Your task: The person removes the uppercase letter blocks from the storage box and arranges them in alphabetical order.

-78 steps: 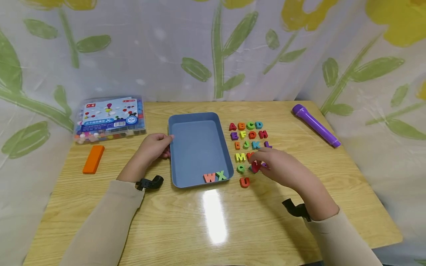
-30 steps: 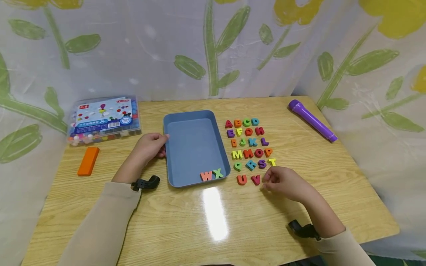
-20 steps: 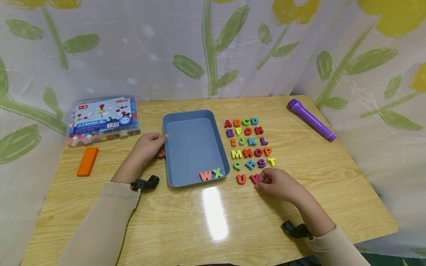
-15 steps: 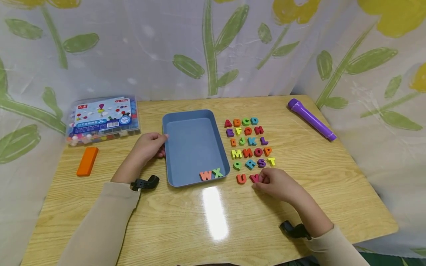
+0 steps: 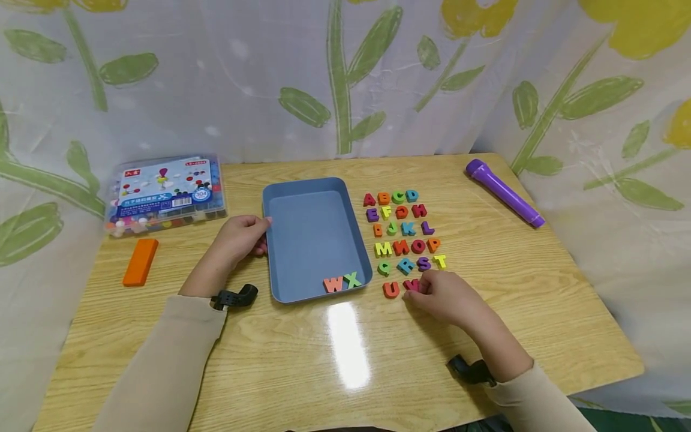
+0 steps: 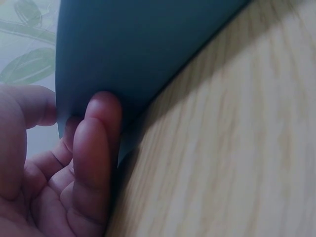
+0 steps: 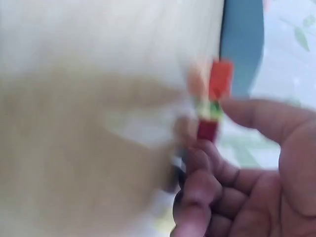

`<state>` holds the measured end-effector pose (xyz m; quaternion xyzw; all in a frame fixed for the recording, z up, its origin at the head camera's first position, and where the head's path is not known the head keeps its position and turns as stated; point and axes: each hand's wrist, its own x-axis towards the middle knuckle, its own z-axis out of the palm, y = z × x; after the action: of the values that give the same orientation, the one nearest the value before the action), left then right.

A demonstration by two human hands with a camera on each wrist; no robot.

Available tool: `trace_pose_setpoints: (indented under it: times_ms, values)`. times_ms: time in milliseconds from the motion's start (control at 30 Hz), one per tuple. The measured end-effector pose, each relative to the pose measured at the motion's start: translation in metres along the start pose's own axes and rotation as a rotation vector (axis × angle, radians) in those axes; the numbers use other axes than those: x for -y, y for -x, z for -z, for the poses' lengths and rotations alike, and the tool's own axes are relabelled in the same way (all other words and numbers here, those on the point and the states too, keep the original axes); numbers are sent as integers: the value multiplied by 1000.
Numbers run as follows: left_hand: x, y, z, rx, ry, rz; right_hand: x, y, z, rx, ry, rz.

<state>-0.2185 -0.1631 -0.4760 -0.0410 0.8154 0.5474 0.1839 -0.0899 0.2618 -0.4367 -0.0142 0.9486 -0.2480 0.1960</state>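
Right hand point(image 5: 445, 297) lies at the near end of the letter rows on the table point(image 5: 540, 312), fingertips closed on the red V point(image 5: 411, 284) beside the U point(image 5: 391, 290); head view confirms A through T already set out in order beside the blue tray point(image 5: 270, 258), with only W point(image 5: 333, 285) and X point(image 5: 352, 280) left inside it. My left hand point(image 5: 240, 239) grips the tray's left rim. Left wrist view: fingers point(image 6: 96, 148) curled against the tray wall point(image 6: 138, 44), thumb over its edge. Right wrist view is blurred; my fingers point(image 7: 207, 173) pinch a small red piece. Judgement: most letters placed, V being seated, W and X outstanding.
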Motion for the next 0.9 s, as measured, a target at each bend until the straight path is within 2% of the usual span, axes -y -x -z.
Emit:
trace_pose_setpoints:
  times_ms: [167,233,300,500,700,900]
  values:
    - [-2,0,-1,-3,2,2,-1,-1,22,-131,38,57]
    - [-1,0,0,-7,-1,8,-1,-8,27,-156,68,87]
    - [-1,0,0,-11,-5,10,-2,-16,28,-141,93,112]
    - [0,1,1,-5,-5,6,-5,-33,19,-66,65,127]
    - [-1,2,1,-12,-1,6,-3,-33,16,-80,62,146]
    - [0,0,1,-12,10,18,15,-26,32,-123,138,161]
